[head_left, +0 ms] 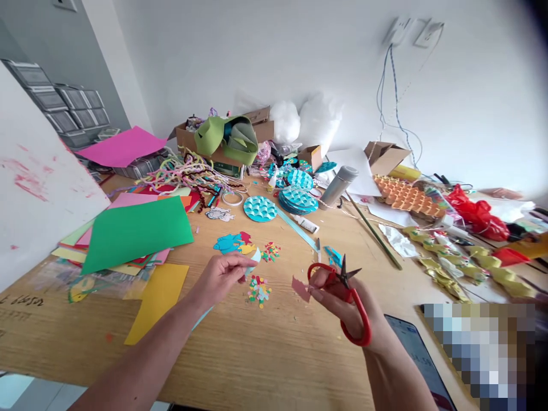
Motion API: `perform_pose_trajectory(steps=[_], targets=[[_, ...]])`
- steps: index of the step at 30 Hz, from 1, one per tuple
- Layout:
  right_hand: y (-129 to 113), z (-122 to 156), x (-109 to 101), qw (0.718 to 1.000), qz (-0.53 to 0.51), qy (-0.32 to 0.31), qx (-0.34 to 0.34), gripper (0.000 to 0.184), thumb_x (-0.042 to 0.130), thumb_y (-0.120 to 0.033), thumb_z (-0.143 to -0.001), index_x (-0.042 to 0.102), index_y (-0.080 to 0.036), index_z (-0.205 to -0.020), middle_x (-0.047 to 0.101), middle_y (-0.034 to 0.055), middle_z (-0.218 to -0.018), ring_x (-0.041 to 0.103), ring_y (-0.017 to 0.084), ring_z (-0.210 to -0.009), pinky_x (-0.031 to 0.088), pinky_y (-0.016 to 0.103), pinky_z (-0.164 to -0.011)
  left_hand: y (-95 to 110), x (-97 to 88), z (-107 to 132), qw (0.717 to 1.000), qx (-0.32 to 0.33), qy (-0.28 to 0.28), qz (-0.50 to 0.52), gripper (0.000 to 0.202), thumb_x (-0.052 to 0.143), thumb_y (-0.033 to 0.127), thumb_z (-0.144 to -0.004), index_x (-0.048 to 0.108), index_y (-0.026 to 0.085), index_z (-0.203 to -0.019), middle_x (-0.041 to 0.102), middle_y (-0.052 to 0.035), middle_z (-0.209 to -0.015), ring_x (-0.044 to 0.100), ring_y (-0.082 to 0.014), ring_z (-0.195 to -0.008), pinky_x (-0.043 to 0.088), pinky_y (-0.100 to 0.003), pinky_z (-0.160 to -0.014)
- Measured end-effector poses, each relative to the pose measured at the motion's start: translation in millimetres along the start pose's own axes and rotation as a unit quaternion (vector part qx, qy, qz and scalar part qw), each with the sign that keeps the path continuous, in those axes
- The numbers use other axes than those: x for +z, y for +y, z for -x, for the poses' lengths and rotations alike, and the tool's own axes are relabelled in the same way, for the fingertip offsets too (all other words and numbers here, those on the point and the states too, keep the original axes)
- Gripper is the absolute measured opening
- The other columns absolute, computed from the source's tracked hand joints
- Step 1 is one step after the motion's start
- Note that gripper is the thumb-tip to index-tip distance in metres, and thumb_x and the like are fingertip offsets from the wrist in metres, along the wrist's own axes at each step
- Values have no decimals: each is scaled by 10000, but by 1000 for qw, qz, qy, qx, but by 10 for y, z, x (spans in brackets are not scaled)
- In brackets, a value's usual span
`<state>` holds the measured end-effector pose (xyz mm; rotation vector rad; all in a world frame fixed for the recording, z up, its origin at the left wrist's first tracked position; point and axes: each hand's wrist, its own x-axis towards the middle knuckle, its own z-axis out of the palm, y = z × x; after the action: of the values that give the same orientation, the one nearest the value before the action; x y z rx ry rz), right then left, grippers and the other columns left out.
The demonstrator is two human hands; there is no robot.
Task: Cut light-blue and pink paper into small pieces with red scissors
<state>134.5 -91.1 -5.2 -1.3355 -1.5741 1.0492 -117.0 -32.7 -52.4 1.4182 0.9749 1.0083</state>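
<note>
My left hand (226, 271) pinches a small pale blue paper piece (257, 256) between thumb and fingertips. In my right hand (338, 308) are red-handled scissors (361, 319), their blades parted and pointing away from me. The thumb and fingers of that hand also grip a dusty-red paper scrap (300, 289) with a jagged edge. Between the hands lies a pile of coloured paper dots (259, 290), and a second, smaller pile of confetti (271, 252) is just beyond it. A blue paper fish (228, 244) rests past my left hand, beside small red and yellow cutouts.
Green paper (137, 234) tops a stack at left, with a yellow sheet (160, 299) nearer me. Scaled blue discs (260, 209), a glue bottle (306, 223) and a grey flask (339, 186) stand farther back. At right are a phone (417, 354) and painted egg-carton strips (449, 257).
</note>
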Motion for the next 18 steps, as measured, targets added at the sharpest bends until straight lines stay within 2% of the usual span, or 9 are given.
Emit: perform_pose_trajectory(steps=[5,7,9,10,12,16,18], targets=[[25,170,211,980,-189,-20,-62,194,678,-350,-776,538,-216,-774,530,15,-713,505,177,-661,431,309,-582,261,237,159,989,-40,-95,107,386,681,412,-739,710,197,-1059,600,-119,-1143,627,-187,-830,539,-309,-687],[49,212,277,971,-227,0,-79,173,683,-329,-779,546,-224,-784,529,8,-715,502,174,-672,431,305,-592,315,377,243,972,-59,-146,177,441,704,452,-715,704,194,-1072,618,-115,-1083,619,-199,-862,522,-308,-716],[61,250,310,969,-233,37,-72,157,682,-312,-788,553,-223,-790,536,8,-725,506,170,-684,433,299,-610,296,538,317,952,-84,-183,229,427,728,440,-696,711,186,-1039,651,-91,-956,604,-170,-808,494,-282,-712],[66,272,311,971,-226,55,-59,154,679,-307,-793,553,-218,-786,541,9,-729,512,168,-689,435,295,-617,263,622,346,948,-93,-178,248,369,740,422,-687,730,167,-953,655,-75,-857,591,-154,-757,480,-268,-687],[81,327,284,975,-201,90,-28,162,673,-316,-801,552,-210,-777,552,10,-731,524,166,-687,438,287,-622,173,778,383,948,-108,-132,267,259,745,386,-684,728,133,-737,618,-43,-668,539,-115,-627,440,-237,-605],[172,495,117,989,-82,123,19,215,651,-412,-806,600,-206,-839,617,41,-820,570,197,-773,458,289,-670,58,977,376,952,-122,-88,266,243,737,353,-675,677,119,-644,592,-26,-596,509,-109,-567,409,-240,-562],[245,600,4,994,-14,102,24,294,604,-480,-822,628,-201,-912,649,66,-882,589,223,-832,469,303,-709,61,1009,347,961,-120,-65,242,256,729,356,-665,644,122,-607,582,-21,-579,499,-110,-557,405,-242,-558]])
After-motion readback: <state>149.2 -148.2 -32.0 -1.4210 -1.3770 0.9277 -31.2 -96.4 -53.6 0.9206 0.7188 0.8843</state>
